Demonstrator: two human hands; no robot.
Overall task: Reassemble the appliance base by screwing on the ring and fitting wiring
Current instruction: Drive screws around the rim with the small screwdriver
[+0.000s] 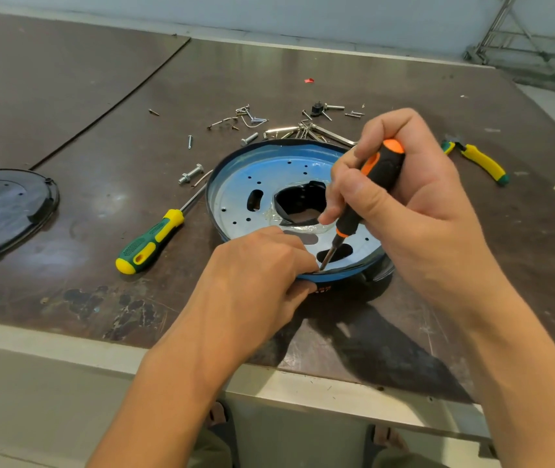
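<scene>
The round appliance base lies on the table, a silver-blue metal plate with holes and a black rim ring around it. My right hand grips an orange-and-black screwdriver, held nearly upright with its tip at the near rim of the base. My left hand pinches that near rim right beside the tip; whether a screw sits under it is hidden. A black part shows through the plate's central opening.
A green-and-yellow screwdriver lies left of the base. Several loose screws and bolts are scattered behind it. Yellow-handled pliers lie at the right, a black round cover at the far left. The table's front edge is close.
</scene>
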